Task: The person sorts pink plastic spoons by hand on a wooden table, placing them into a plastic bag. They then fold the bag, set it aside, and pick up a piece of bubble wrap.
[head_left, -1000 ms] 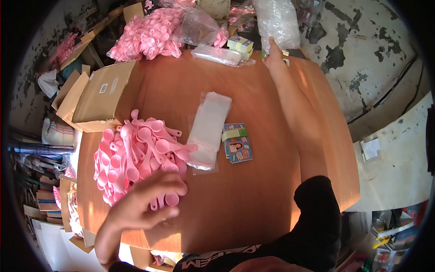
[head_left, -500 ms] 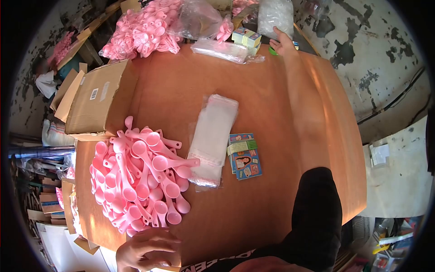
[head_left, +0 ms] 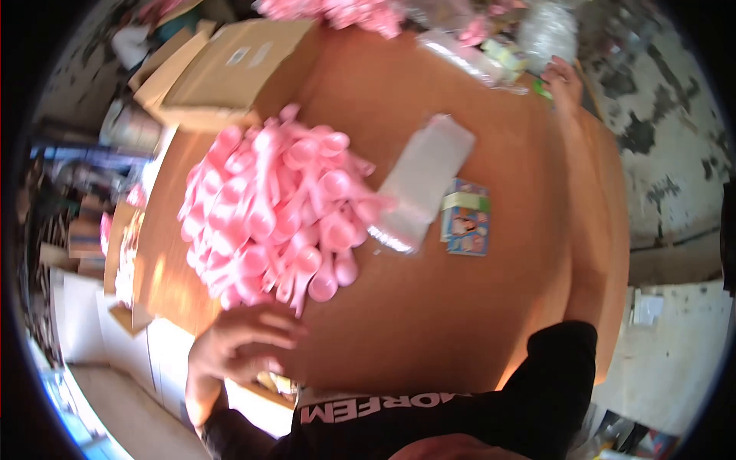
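My left hand (head_left: 249,337) hovers at the table's near edge, just below a heap of pink plastic measuring spoons (head_left: 268,207). Its fingers are curved and apart, with nothing in them. My right hand (head_left: 563,83) is stretched to the far right corner, beside a small green object (head_left: 541,88) and a clear plastic bundle (head_left: 549,34). Its fingers look loosely bent and apart, somewhat blurred, and no held thing shows. Mid-table lies a stack of clear plastic bags (head_left: 429,176). Right of it is a banded stack of blue printed cards (head_left: 467,222).
An open cardboard box (head_left: 238,69) stands at the back left of the brown table (head_left: 429,322). Along the far edge are bagged pink spoons (head_left: 345,11), a flat pack of clear bags (head_left: 464,57) and a pale stack of cards (head_left: 504,55). A peeling wall (head_left: 652,115) flanks the right side.
The view has turned, so the table's contents sit higher and further right. My right hand stays at the far corner, its fingers more bent. My left hand remains by the spoon heap.
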